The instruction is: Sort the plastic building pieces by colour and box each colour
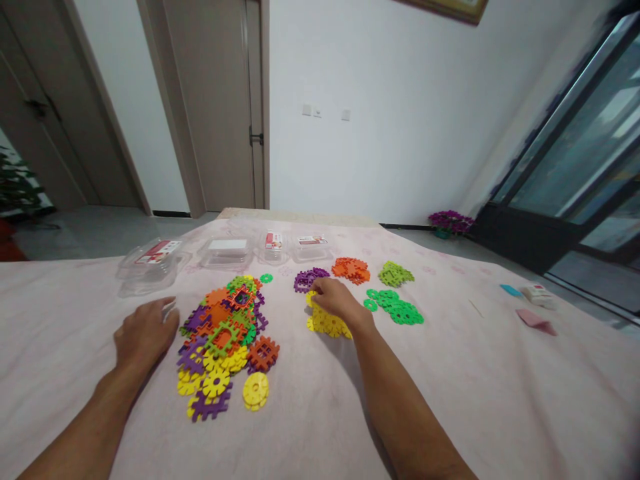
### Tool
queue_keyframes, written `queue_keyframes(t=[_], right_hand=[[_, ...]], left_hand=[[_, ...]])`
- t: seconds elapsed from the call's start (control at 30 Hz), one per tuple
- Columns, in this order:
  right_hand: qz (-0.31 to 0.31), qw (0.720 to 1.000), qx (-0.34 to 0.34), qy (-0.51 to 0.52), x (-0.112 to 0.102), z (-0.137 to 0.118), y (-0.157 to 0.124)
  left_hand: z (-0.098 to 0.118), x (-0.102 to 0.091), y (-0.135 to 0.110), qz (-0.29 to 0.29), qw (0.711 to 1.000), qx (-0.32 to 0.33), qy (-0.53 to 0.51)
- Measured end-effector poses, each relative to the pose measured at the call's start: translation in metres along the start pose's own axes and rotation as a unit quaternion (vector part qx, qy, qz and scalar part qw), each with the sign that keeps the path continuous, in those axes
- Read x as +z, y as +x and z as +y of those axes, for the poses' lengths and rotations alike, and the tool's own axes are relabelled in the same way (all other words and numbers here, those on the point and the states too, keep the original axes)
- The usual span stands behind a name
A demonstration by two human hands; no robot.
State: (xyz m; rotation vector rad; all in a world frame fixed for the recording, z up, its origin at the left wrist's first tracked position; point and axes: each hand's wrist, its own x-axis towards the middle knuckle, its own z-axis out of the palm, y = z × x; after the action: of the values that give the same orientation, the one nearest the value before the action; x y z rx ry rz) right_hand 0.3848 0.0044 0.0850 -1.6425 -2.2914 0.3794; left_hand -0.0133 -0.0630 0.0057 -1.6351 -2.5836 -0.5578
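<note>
My left hand [146,331] rests on the cloth at the left of a mixed pile of plastic interlocking pieces [220,317], thumb apart from the fingers and holding nothing. The pile mixes purple, orange, lime, green and yellow square and round pieces. My right hand [336,298] reaches over a heap of yellow flower-shaped discs [330,325], its fingers bent down and pressed together. What the fingertips hold, if anything, is hidden. Just beyond them lies a heap of purple pieces [309,280]. A few yellow discs [256,390] and an orange square [263,354] lie at the mixed pile's near right edge.
Orange pieces [351,269], lime pieces [395,273] and green discs [400,309] form separate heaps at the right. Clear plastic boxes [227,252] line the table's far side. A pink paper [536,322] and a small white packet [539,296] lie far right.
</note>
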Motion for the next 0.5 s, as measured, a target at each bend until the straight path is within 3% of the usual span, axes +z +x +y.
queue_keyframes(t=[0.1,0.2,0.33,0.4,0.5], right_hand=[[-0.012,0.997,0.058,-0.053,-0.020,0.011,-0.006],[0.006,0.999,0.033,-0.036,-0.028,0.007,-0.009],[-0.050,0.995,-0.080,0.045,-0.014,-0.014,-0.009],[-0.102,0.986,-0.112,0.066,-0.001,-0.024,-0.009],[-0.163,0.977,-0.123,0.060,0.016,-0.034,-0.010]], left_hand=[[0.013,-0.017,-0.003,0.055,0.995,0.034,-0.078],[0.037,-0.045,-0.005,0.072,0.982,0.079,-0.154],[0.080,-0.071,-0.031,-0.045,0.964,0.230,-0.128],[0.099,-0.068,-0.058,-0.094,0.949,0.292,-0.077],[0.114,-0.044,-0.103,-0.172,0.918,0.356,-0.019]])
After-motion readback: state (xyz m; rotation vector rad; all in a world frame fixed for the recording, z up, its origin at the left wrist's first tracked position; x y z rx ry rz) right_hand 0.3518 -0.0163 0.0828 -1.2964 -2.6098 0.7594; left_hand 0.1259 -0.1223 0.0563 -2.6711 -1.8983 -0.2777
